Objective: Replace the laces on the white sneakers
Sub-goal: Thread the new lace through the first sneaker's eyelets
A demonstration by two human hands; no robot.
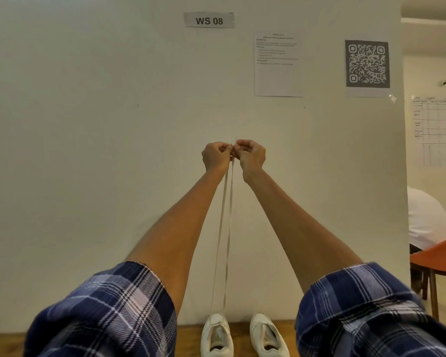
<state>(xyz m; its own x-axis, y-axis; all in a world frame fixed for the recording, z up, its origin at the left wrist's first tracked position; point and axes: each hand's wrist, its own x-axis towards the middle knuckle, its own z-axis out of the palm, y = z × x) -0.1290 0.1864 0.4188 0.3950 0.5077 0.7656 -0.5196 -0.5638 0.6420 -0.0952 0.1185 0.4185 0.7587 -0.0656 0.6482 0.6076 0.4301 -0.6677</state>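
Two white sneakers stand side by side on a wooden table at the bottom of the head view, the left sneaker (pixel 216 333) and the right sneaker (pixel 267 336), toes toward the wall. A white lace (pixel 223 240) runs up in two taut strands from the left sneaker's toe end to my raised hands. My left hand (pixel 216 156) and my right hand (pixel 251 156) are held close together in front of the wall, each pinching a lace end at the top. The right sneaker shows no lace.
A white wall (pixel 113 124) rises right behind the table (pixel 5 343), with a "WS 08" label, a printed sheet and a QR code on it. At the right, an orange chair (pixel 438 256) and a seated person in white.
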